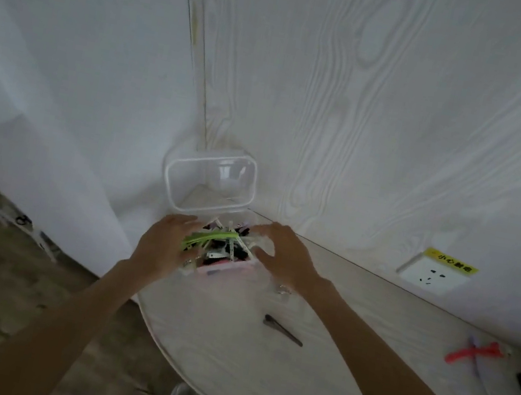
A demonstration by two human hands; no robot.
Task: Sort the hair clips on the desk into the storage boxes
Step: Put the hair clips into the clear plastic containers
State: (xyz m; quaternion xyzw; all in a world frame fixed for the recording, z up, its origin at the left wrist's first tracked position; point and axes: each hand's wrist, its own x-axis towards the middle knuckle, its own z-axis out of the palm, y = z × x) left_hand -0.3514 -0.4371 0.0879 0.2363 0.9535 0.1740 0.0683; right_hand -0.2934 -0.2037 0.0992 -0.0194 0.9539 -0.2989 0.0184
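Head view is being read from the near edge outward. Nearest on the pale wood-grain desk [253, 387], a dark, slim metal hair clip [282, 329] is lying loose, its long axis running from upper left to lower right, with its broader end toward the box. Off to the right, near the desk's edge, a red plastic hair clip [474, 351] is lying beside a pale lilac one that is too blurred to be made out well.

Farther in, a clear plastic storage box with a pink front panel [222, 265] is being flanked by both hands. It is crowded with clips, a bright green plastic clip [210, 237] lying across the top. The left hand [163, 246] is being held against the box's left side, fingers spread; the right hand [284, 253] is being cupped over its right rim, fingers curled but closed on nothing that can be seen. Whether either hand is actually gripping the box wall cannot be told.

Beyond, the box's transparent hinged lid [209, 181] is standing open against the white wall [405, 118].

The coming move is judged to turn on this: the dark clip lies nearer than the box and toward the right hand's side, so that hand is the closer one, and it would best be taken across its narrow width.
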